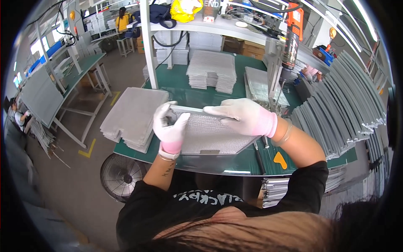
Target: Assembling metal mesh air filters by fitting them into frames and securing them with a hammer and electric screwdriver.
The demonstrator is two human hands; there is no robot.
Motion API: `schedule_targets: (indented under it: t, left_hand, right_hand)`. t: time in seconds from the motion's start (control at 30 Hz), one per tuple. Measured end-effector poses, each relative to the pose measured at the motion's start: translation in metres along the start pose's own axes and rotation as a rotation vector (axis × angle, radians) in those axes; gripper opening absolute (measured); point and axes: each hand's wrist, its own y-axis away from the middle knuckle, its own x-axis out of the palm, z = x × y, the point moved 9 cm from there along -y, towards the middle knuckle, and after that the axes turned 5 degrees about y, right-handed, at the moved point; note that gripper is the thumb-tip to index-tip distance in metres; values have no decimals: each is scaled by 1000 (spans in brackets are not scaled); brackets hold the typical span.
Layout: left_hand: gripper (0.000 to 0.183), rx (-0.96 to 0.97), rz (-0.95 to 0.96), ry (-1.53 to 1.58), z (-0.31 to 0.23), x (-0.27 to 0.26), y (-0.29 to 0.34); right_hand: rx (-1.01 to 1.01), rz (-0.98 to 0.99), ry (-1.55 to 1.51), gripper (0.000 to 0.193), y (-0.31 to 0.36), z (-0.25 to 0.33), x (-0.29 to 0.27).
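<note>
On the green counter (184,90), near its front edge, lies a mesh panel (210,136) with a metal strip (191,110) along its far side. Both hands, in white gloves with pink cuffs, are closed on that far side: the left hand (169,126) grips the panel's left end, thumb and fingers pinched over the strip, and the right hand (243,115) lies flat over the strip's right part, fingers pointing left. The two hands sit near each other but apart.

Left of the panel, one stack of mesh sheets (134,117) hangs partly over the counter's left edge. Farther back stand two more stacks, a tall one (212,71) in the middle and a lower one (262,86) to its right. A powered screwdriver (291,42) hangs over the counter just beyond the right hand, its bit pointing down. On the right, a long fan of grey metal frames (340,105) leans in a row; too many to count. Near the right forearm lie a dark tool (259,157) and one orange scraper (280,160). A round fan (121,174) stands on the floor below the counter's near left corner. Far left, another person (123,20) stands at a distant bench.
</note>
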Motion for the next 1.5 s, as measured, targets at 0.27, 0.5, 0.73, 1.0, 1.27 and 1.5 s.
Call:
schedule_targets:
  t: [0.27, 0.5, 0.73, 1.0, 1.27, 1.5]
  left_hand:
    - [36, -46, 32, -291, -1, 3, -3]
    - [32, 49, 15, -363, 8, -9, 3]
    - [38, -209, -14, 128, 38, -12, 3]
    - [26, -196, 191, 395, 37, 4, -7]
    - [25, -322, 229, 522, 39, 5, -5]
    - [22, -326, 217, 476, 36, 5, -2]
  right_hand:
    - [1, -64, -4, 55, -1, -5, -3]
    - [12, -38, -52, 54, -7, -3, -2]
    - [19, -51, 41, 51, -7, -3, -4]
    - [-75, -134, -100, 45, -11, -3, -8]
    - [37, -95, -131, 28, -44, 3, 6]
    - [142, 111, 103, 20, -51, 0, 31]
